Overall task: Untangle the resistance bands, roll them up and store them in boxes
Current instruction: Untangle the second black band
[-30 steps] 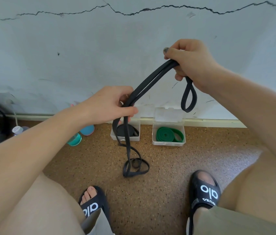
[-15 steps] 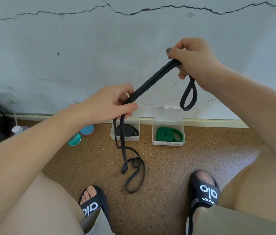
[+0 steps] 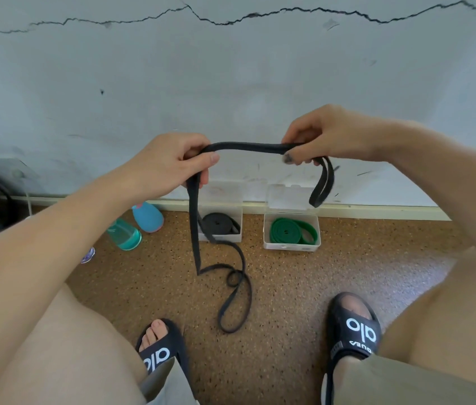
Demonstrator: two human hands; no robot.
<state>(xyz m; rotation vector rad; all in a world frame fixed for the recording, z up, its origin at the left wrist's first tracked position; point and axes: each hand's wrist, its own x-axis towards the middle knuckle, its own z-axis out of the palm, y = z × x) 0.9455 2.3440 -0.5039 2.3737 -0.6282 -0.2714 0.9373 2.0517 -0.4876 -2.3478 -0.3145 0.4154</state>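
A long black resistance band [image 3: 248, 147] stretches level between my two hands in front of the wall. My left hand [image 3: 169, 162] grips it at the left, and from there it hangs to the floor and lies in loose loops [image 3: 235, 290]. My right hand [image 3: 324, 135] pinches the other part, with a short end loop [image 3: 323, 182] dangling below it. On the floor by the wall stand two open white boxes: the left box [image 3: 238, 238] holds a rolled black band [image 3: 219, 223], the right box [image 3: 292, 247] a rolled green band [image 3: 292, 230].
A teal bottle [image 3: 124, 233] and a blue bottle [image 3: 147, 217] lie on the speckled brown floor left of the boxes. My feet in black slides [image 3: 356, 328] rest near the band's floor loops. A cracked grey wall rises behind. A dark object sits at far left.
My right hand has dropped from high up to about the level of my left hand, so the band between them now runs horizontal. The floor loops have spread out toward me.
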